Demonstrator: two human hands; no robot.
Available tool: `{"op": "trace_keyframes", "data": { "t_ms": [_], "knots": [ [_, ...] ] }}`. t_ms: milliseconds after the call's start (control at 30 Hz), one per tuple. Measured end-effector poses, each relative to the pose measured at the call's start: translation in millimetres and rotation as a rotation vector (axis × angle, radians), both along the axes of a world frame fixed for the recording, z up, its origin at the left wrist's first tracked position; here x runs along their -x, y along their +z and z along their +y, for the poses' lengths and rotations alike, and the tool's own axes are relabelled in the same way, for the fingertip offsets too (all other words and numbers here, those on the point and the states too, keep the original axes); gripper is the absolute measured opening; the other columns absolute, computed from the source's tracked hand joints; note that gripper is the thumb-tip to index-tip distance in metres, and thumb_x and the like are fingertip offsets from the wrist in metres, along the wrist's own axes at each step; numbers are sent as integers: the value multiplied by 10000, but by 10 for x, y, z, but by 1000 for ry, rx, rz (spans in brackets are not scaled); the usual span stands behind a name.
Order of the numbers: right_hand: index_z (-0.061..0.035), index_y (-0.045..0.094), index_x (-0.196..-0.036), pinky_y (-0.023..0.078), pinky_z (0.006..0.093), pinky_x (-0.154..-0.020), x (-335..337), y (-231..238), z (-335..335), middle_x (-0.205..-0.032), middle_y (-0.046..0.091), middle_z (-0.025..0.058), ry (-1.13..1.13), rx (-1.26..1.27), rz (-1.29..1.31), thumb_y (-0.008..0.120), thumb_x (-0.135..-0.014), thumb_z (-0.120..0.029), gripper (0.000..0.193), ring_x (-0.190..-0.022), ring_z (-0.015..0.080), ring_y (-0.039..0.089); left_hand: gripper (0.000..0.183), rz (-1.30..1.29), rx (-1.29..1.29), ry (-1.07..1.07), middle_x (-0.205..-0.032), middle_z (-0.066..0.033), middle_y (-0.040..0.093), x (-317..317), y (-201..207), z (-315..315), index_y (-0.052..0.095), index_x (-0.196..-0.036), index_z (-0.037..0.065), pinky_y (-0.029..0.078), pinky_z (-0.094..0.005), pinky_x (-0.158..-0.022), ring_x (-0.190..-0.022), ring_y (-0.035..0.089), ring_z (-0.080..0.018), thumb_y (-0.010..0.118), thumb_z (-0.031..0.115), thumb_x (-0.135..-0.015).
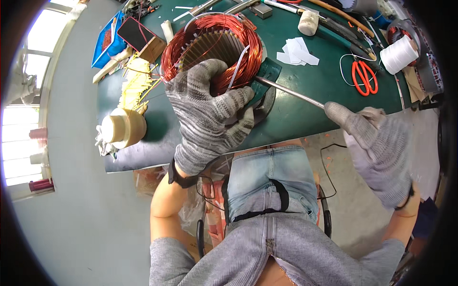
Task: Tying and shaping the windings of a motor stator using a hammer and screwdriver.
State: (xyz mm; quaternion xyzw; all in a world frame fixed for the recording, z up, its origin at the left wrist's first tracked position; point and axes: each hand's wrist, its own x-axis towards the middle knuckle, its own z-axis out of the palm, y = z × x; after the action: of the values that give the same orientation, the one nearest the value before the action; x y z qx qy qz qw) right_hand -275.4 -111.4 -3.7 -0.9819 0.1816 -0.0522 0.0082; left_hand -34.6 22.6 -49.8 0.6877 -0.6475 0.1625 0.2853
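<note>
A motor stator [250, 55] with red-brown copper windings stands on the green bench, its slotted bore showing. My left hand [202, 107], in a striped grey glove, grips the near rim, with the fingers over the windings and the thumb toward the right side. By the thumb, a dark green piece [267, 76] sits against the coil. My right hand [379, 148], also gloved and slightly blurred, is closed around the near end of a screwdriver-like steel rod [296, 94]. The rod's far end meets the stator's right side beside the green piece; its handle end is hidden in my palm.
Left of the stator lie yellow strips [136, 86], a cream spool [129, 127], a phone [138, 34] and a blue bin [109, 45]. To the right are white paper pieces [298, 51], red-handled scissors [365, 78], a mallet head [308, 23] and a white thread spool [400, 55].
</note>
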Motion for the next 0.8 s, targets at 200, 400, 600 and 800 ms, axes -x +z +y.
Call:
{"op": "trace_keyframes", "data": {
  "t_ms": [200,400,600,800],
  "knots": [
    [-109,661,-1091,488,330,-606,-210,-438,-251,-777,643,135,96,-450,-580,594,-826,-81,274,-677,237,626,292,-55,59,93,-1078,-116,508,73,-47,-94,688,-833,185,372,-431,-846,-990,474,-314,714,160,-544],
    [-35,650,-1027,493,314,-698,-254,-601,-522,-814,650,135,-28,-551,-380,547,-900,-182,220,-745,265,636,305,-69,161,-24,-1023,-143,537,33,-58,-139,649,-928,131,407,-462,-745,-870,522,-339,724,218,-646],
    [-32,585,-801,442,350,-604,-396,-307,-653,-701,553,153,-6,-527,-97,460,-937,-226,268,-645,273,569,138,-107,137,-205,-798,-115,602,-862,50,-31,641,-824,71,429,-469,-801,-848,561,-326,614,176,-739],
    [-33,543,-674,398,313,-510,-343,-899,-609,-567,504,87,-38,-779,-213,432,-951,-338,427,-505,211,502,109,110,433,-121,-603,-60,517,-599,-172,-148,540,-619,85,424,-445,-694,-651,513,-306,607,168,-646]
  ]
}}
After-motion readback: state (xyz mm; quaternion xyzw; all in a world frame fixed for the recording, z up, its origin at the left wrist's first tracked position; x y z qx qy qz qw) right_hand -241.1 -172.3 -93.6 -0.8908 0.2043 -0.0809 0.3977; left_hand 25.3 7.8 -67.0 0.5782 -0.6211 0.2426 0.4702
